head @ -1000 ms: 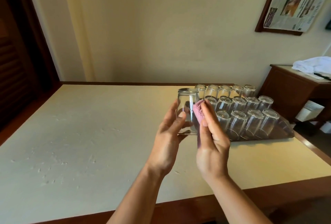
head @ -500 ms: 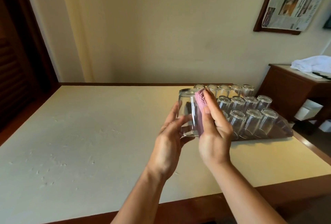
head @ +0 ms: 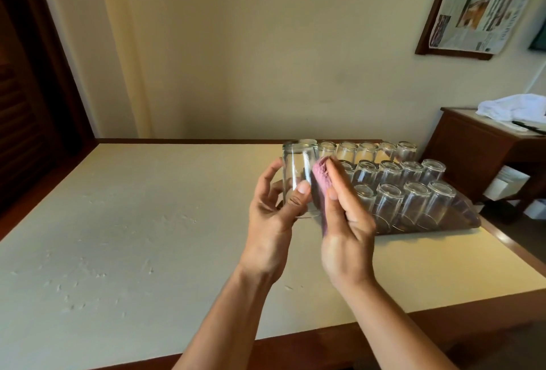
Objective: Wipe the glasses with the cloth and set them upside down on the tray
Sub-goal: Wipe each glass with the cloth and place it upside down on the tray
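My left hand (head: 270, 216) is curled round the lower part of a clear glass (head: 298, 180), thumb on the near side and fingers behind, and I hold it base-up above the table (head: 147, 221), just at nine o'clock from the tray (head: 469, 218). My right hand (head: 344, 221) presses a folded pink cloth (head: 320, 174) flat against the glass's three o'clock side, fingers fairly straight along the cloth with the thumb pinning its near edge. I judge the glass light but hard, smooth and breakable, and likely slick where it is polished, so the safe hold is round the wall near the rim end, as I have it, with the cloth doing the rubbing instead of bare fingers. The cloth is soft and folds to the curve. The tray sits at two o'clock from my hands, shallow and dark, and carries three rows of glasses (head: 390, 201), all mouth-down and close together. Its near-left corner, behind my right hand, is hidden, so I cannot tell whether a space is free there.
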Demonstrator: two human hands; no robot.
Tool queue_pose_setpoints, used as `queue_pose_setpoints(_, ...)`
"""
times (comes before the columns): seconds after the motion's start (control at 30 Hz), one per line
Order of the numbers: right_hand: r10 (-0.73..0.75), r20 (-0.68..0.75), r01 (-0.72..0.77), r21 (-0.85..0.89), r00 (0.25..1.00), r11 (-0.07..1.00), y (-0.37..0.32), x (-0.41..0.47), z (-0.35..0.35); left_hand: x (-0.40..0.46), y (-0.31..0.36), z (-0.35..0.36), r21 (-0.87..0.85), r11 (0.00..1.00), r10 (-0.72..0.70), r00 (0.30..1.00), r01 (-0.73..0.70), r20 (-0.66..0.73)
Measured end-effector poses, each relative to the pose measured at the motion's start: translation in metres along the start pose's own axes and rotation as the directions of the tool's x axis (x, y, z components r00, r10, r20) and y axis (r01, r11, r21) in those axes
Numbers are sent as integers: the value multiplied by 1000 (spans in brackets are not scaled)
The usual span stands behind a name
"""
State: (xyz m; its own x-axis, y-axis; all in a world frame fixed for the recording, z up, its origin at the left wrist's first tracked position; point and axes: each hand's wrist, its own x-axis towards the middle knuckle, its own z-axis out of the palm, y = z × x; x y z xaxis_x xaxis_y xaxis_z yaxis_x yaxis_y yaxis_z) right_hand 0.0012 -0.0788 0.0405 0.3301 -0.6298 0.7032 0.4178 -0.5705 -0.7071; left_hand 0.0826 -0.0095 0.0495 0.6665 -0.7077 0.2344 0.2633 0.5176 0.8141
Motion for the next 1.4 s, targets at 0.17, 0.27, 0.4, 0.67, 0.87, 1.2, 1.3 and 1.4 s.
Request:
queue_pose_setpoints(0.17,-12,14,13,-20,1000,1000,5,-16,1,-5,-7,-3,21,1000,-15,1000,15,2)
queue_pose_setpoints(0.27,-3,-29,3,-10,1000,1000,-1,9,0,-14,-14,1,17,998,-54,996,53,76)
queue_pose_setpoints(0.4,7,-25,-5,57,1000,998,-6,0,1,-7,-5,1,-107,988,-99,992,108,84)
queue_pose_setpoints(0.67,39,-78,-33,78,996,996,-2,-2,0,-16,-10,-1,-5,994,-110,988,111,109)
queue_pose_setpoints(0.87,40,-50,-41,-20,998,999,-7,8,-9,-5,-4,-12,254,967,-17,982,-31,187)
queue_pose_setpoints(1.2,80,360,159,-587,930,794,-14,53,-8,25,-16,-36,637,749,107,982,-183,156)
queue_pose_setpoints(1.3,24,446,270,-581,894,768,-13,48,-13,30,-17,-51,704,685,123,982,-188,142)
queue_pose_setpoints(1.4,52,380,214,-623,924,753,-11,58,-20,24,-21,-51,730,658,73,981,-185,182)
